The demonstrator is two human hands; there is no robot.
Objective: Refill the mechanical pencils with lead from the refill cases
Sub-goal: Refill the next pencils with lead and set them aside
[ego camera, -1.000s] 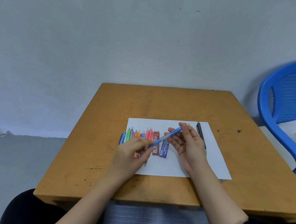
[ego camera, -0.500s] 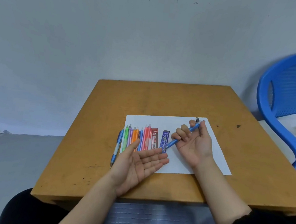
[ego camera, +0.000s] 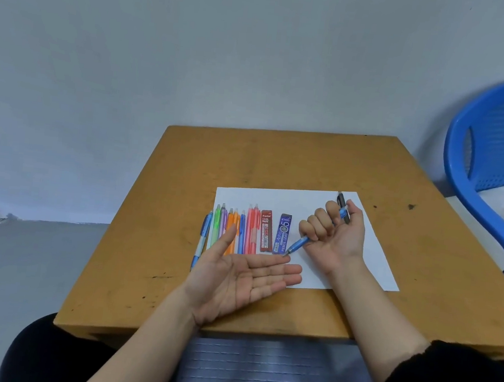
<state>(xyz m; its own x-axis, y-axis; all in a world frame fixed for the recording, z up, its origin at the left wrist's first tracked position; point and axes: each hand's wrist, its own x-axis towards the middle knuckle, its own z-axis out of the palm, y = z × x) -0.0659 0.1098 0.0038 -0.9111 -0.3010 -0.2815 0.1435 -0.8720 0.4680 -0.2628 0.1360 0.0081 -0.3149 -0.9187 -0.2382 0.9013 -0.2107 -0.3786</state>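
Two bare hands hover over a sheet of paper [ego camera: 274, 197] on a wooden worktop [ego camera: 278, 156]. The right hand [ego camera: 337, 237], palm up, has its fingers [ego camera: 318, 225] curled round a blue pencil [ego camera: 299, 244] and grips it at a slant. The pencil's tip points down and left, close over the left fingertips, though whether they touch cannot be told. Its cap end shows between forefinger and thumb.

The left hand [ego camera: 236, 281] is held flat and palm up over the paper's near left corner. It holds nothing: its fingers [ego camera: 279, 273] are straight and the thumb is raised.

Beyond the left hand a row of pencils [ego camera: 231, 229] lies side by side on the paper: green, purple, orange, blue and pink. A blue-and-white pencil [ego camera: 201, 241] lies at the left end of the row, along the paper's left edge and partly on the bare worktop.

Right of the row lie a red case [ego camera: 266, 234] and a blue case [ego camera: 282, 235], flat and side by side, between the row and the right hand. The gripped pencil's tip sits just beside the near end of the blue case.

A black pencil [ego camera: 342, 201] lies near the paper's far right corner, partly hidden behind the right hand. A blue chair [ego camera: 479, 151] stands to the right of the worktop.
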